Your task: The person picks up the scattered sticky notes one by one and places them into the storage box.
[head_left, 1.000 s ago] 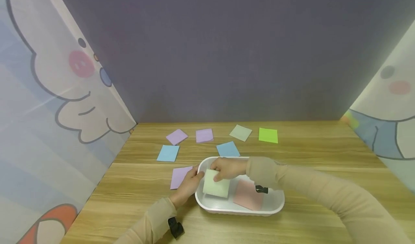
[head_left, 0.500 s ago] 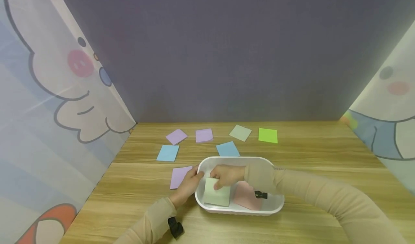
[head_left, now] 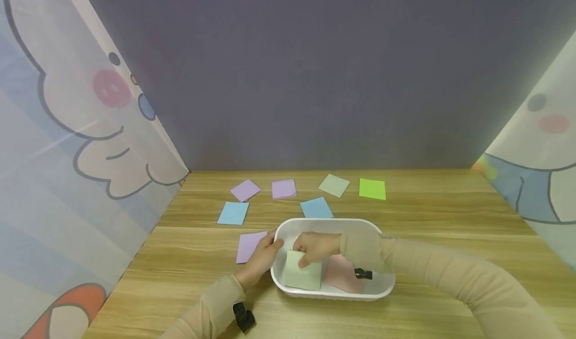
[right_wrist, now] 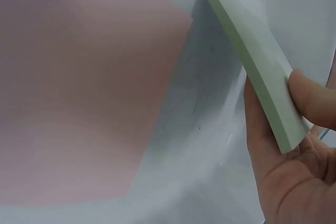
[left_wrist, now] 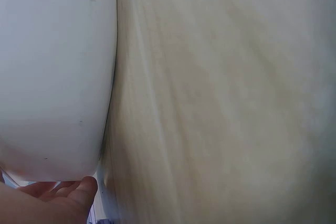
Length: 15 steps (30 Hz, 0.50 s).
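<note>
In the head view, my left hand (head_left: pixel 258 260) grips the left end of a white plastic tub (head_left: pixel 382 294), with the thumb over the rim and the other fingers outside. The left wrist view shows the fingers under the tub's curved end. Inside the tub, my right hand (head_left: pixel 317 245) pinches a pale green sticky note pad (head_left: pixel 303 279) by its far edge. From the right wrist, that pad appears tilted, thumb (right_wrist: pixel 310 98) on one face and fingers behind it. A pink sticky note pad (right_wrist: pixel 79 93) lies on the tub floor beside it, partly under the right forearm in the head view.
Purple pads (head_left: pixel 246 190) and a blue pad (head_left: pixel 233 213) lie to the left on the wooden table (head_left: pixel 427 204). Behind the tub are another blue pad (head_left: pixel 317 207), a grey-green pad (head_left: pixel 334 185) and a lime pad (head_left: pixel 372 188). A dark panel (head_left: pixel 333 79) stands at the back.
My right hand has brought the pale green pad down deeper into the tub and nearer its front wall. The left hand stays at the tub's left end.
</note>
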Motion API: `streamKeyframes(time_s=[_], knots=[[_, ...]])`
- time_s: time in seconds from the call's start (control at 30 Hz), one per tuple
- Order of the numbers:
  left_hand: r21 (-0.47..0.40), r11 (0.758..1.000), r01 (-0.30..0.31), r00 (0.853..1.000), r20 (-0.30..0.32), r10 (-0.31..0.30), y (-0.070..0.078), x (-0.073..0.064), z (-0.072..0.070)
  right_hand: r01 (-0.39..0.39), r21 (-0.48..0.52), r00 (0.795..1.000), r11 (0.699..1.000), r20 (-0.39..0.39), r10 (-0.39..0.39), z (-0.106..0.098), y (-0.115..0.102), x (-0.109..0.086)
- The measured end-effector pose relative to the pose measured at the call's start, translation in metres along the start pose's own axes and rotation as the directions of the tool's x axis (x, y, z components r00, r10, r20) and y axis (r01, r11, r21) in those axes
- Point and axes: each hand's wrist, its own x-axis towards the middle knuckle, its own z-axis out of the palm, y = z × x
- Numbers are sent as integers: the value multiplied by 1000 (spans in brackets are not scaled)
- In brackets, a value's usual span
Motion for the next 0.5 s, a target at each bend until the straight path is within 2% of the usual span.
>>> streamKeyframes(time_s=[0.17, 0.5], knots=[[-7, 1000, -8, 1000, -1, 8, 0, -1, 0, 26, 5, 1000, 1000, -10, -26, -2, 0, 1], [7, 1000, -13, 1000, 13, 13, 1, 0, 0, -9, 39, 1000, 999, -16, 9, 5, 3, 6]])
